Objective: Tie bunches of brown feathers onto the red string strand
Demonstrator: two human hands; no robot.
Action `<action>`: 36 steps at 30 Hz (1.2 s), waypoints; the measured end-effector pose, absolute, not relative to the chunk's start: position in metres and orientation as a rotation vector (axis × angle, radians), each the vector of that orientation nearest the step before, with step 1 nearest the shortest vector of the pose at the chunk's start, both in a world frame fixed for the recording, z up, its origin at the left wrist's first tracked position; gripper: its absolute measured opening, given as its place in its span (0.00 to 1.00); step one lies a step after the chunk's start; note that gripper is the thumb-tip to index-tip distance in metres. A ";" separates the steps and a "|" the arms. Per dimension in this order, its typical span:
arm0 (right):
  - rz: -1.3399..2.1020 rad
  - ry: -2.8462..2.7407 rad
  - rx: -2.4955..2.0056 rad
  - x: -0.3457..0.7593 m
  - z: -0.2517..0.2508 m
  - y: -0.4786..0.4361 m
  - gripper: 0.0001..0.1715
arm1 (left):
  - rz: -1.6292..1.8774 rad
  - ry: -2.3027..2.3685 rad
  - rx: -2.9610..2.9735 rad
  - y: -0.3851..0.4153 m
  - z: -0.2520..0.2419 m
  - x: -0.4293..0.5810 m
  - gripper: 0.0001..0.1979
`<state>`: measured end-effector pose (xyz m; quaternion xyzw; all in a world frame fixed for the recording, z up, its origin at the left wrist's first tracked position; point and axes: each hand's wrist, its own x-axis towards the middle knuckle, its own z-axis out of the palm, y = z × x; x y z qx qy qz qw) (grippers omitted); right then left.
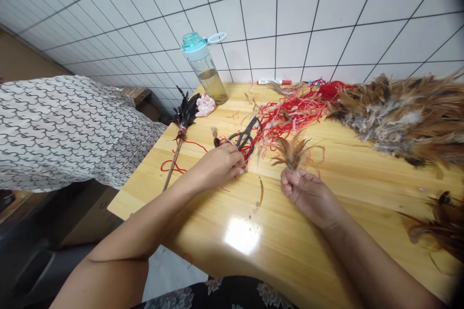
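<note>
Head view: your right hand (304,198) pinches a brown feather tuft (293,154); your left hand (217,166) curls beside the black scissors (243,135) (any grip there is unclear).

A varnished pine table (290,251) carries a heap of brown feathers (384,120), tangled red thread (290,116), black scissors (246,134), a water bottle (205,70) and a red marker (273,82).

Red thread (290,118), brown feathers (292,153)
</note>
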<state>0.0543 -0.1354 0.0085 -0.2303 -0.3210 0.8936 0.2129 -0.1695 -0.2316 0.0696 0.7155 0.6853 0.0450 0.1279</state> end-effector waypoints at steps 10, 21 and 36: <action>2.414 -0.926 -0.663 0.055 0.010 -0.136 0.14 | 0.379 2.121 2.096 -0.228 0.086 -0.182 0.06; 2.065 -1.026 -0.729 0.075 0.036 -0.107 0.13 | 0.224 2.048 2.338 -0.186 0.113 -0.153 0.07; 1.707 -1.051 -0.873 0.090 0.004 -0.067 0.14 | 0.212 1.959 2.224 -0.123 0.104 -0.127 0.09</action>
